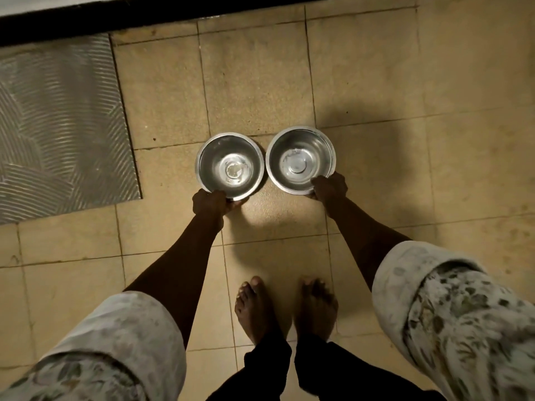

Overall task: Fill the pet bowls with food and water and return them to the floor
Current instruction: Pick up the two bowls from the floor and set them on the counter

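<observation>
Two round steel bowls sit side by side over the tan tiled floor, seen from above. My left hand (210, 204) grips the near rim of the left bowl (230, 164). My right hand (330, 186) grips the near rim of the right bowl (301, 159). Both bowls look empty apart from a pale smear or residue at the bottom of each. Whether they rest on the floor or hang just above it cannot be told.
A grey ridged mat (58, 125) lies on the floor to the left. A dark threshold strip (115, 21) runs along the far edge. My bare feet (286, 308) stand on the tiles just behind the bowls.
</observation>
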### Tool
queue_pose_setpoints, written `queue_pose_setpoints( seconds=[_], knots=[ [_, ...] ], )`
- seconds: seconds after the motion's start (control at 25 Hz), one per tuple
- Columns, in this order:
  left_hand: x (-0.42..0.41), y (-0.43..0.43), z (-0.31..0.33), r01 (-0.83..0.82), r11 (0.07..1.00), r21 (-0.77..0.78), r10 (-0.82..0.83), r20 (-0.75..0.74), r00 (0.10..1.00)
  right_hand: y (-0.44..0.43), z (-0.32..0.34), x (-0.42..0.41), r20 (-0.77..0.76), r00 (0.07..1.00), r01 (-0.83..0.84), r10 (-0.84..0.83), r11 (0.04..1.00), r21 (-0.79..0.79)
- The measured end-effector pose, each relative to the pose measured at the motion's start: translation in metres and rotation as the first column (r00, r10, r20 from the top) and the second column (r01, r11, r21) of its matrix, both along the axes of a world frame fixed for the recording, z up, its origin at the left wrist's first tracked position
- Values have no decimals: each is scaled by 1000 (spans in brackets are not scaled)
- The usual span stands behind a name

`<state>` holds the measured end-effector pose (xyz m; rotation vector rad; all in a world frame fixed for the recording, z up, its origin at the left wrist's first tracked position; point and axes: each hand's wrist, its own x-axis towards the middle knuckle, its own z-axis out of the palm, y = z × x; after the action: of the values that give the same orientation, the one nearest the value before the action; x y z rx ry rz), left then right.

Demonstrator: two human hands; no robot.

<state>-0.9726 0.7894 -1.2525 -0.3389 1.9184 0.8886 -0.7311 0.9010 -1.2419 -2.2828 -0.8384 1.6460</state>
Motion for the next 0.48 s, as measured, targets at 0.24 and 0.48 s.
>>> queue_pose_setpoints(
  seconds=[0.24,0.48],
  knots=[
    [15,-23,168,7,999,-35,-7,-7,1000,-40,163,35,-2,995,96,-96,995,-37],
    [40,-36,415,189,982,23,-189,6,982,-93,397,82,-63,995,75,-79,995,-63]
  ],
)
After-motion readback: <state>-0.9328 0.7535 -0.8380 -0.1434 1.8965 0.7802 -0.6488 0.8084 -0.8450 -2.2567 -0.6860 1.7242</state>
